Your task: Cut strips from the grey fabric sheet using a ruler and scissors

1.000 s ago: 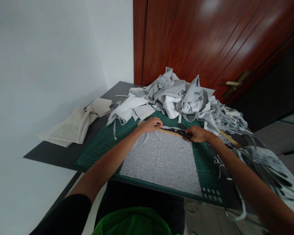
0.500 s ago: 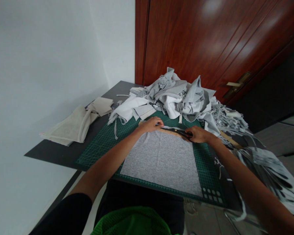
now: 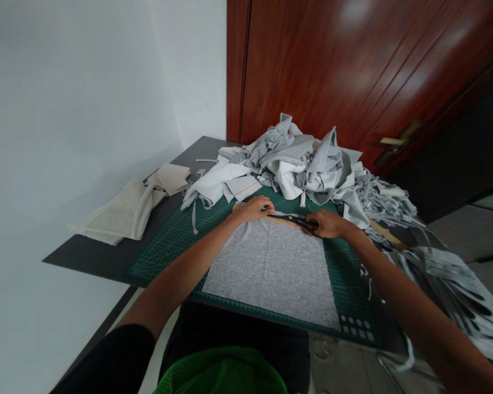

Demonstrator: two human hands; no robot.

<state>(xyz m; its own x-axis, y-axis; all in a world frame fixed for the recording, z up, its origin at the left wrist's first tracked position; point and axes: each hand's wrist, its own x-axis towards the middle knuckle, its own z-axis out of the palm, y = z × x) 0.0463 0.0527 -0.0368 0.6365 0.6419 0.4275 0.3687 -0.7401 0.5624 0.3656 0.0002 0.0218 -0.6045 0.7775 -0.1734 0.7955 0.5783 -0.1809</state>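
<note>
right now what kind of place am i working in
Probably a small sewing or fabric-cutting workspace in a room's corner: a green cutting mat on the dark table, black-handled scissors in the right hand, and heaped fabric scraps by a wooden door.

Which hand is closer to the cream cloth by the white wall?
The left hand. It is at the far edge of the grey fabric, right of the cream cloth; the right hand, holding the black scissors, is farther right.

Flat on the green mat [image 3: 160, 241], heathered grey cloth [image 3: 271, 268]; toward the mat's far side, slim wooden strip [image 3: 282, 221], black scissors [image 3: 290, 218].
</note>
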